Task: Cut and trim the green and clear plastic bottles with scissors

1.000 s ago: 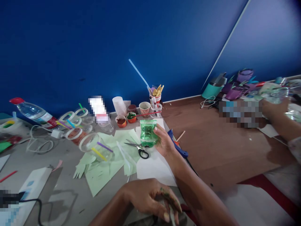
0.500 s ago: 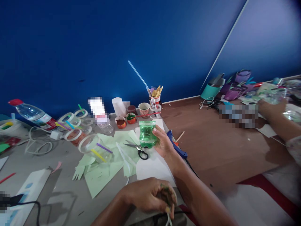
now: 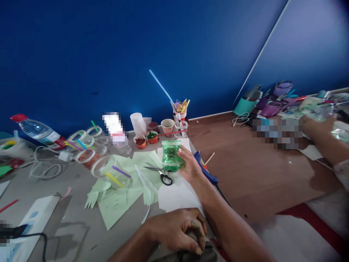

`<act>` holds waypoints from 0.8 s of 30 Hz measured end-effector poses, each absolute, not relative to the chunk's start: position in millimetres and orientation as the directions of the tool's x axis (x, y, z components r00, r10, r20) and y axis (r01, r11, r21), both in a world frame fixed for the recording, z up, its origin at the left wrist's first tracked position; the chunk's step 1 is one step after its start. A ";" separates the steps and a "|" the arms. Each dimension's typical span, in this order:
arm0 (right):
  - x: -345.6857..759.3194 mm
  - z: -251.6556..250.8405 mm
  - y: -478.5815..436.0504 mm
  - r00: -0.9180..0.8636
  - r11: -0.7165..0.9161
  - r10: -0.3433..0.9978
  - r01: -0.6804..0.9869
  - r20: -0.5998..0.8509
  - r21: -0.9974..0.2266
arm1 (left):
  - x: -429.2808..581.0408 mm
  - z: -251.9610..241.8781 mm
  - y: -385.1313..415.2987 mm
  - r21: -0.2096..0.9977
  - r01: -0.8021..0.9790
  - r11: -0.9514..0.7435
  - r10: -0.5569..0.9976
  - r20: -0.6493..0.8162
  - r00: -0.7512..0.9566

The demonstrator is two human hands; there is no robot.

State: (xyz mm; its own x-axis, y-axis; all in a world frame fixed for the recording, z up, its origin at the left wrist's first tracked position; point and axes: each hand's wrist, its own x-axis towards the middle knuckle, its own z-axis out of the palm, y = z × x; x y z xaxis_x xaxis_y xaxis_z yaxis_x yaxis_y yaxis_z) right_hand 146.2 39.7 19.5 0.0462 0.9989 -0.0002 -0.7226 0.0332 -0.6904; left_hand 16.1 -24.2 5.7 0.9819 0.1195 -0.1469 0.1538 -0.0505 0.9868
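My right hand reaches forward and grips the side of a cut green plastic bottle base, upright over white paper; whether it touches the paper cannot be told. My left hand is nearer me, fingers curled in toward the thumb, with green smudges on them. What its fingers hold, if anything, is hidden. Black-handled scissors lie left of the bottle base on pale green paper. A white strip crosses that paper. Right of my right hand lies a blue glue gun.
Clear tubs with straws, a red-capped water bottle and a white cable stand to the left. Paint cups and a utensil cup line the wall. Another person's arm reaches in at far right.
My left hand has moved slightly down and right. A white piece seen at its fingertips before no longer shows. My right hand stays on the bottle base.
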 end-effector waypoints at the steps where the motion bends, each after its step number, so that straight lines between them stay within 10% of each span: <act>1: 146.2 19.3 39.8 0.048 0.034 0.999 -0.721 -0.002 -0.692 | 16.3 5.2 -24.2 0.988 0.126 -0.090 0.123 -0.114 0.986; 14: 146.3 21.7 38.1 0.042 0.032 0.999 -0.712 0.003 -0.702 | 14.2 -0.6 -29.5 0.934 0.289 0.210 -0.026 -0.290 0.957; 24: 146.1 19.7 39.0 0.046 0.024 0.999 -0.720 -0.014 -0.693 | 17.5 9.3 -32.4 0.918 0.221 -0.329 0.109 -0.195 0.975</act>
